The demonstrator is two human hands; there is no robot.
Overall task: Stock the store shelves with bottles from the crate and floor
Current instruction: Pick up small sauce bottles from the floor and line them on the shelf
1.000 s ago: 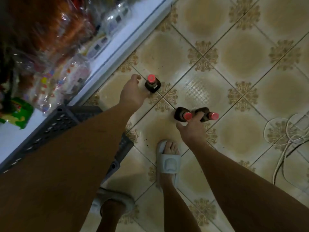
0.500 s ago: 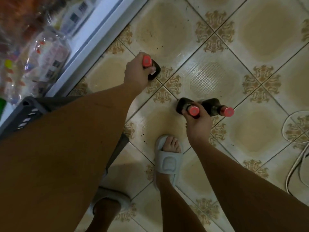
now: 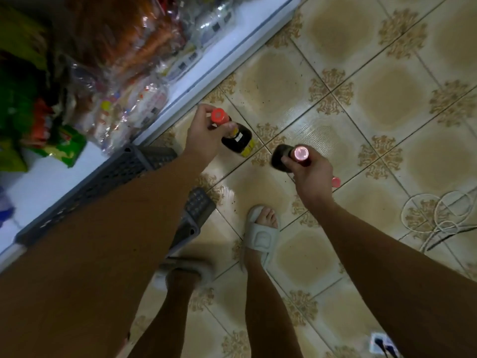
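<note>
Nearest the camera, two bare forearms extend from 6 o'clock toward the centre of the view, above two feet in pale slide sandals (image 3: 262,235) on the patterned tile floor (image 3: 387,99).

The right hand (image 3: 311,174) grips the neck of a dark bottle (image 3: 280,157); its pink cap (image 3: 301,152) faces the camera. The fingers (image 3: 287,161) are curled closed around the neck. A second pink cap (image 3: 335,182) shows at the 3 o'clock edge of this hand; the bottle it belongs to is hidden, and whether the hand holds it cannot be determined.

The left hand (image 3: 204,135), at 10 o'clock from the right hand, pinches the neck of a second dark bottle (image 3: 237,140) just below its red cap (image 3: 219,115). The bottle is tilted and carries a yellow label. The two bottles are near each other but apart.

A dark perforated crate (image 3: 124,171) sits at 9 o'clock, partly hidden under the left forearm, against the white shelf (image 3: 219,65). Bagged goods (image 3: 124,73) lie on the shelf from 9 to 11 o'clock.

A white cord (image 3: 438,215) lies coiled on the floor at 3 o'clock.
</note>
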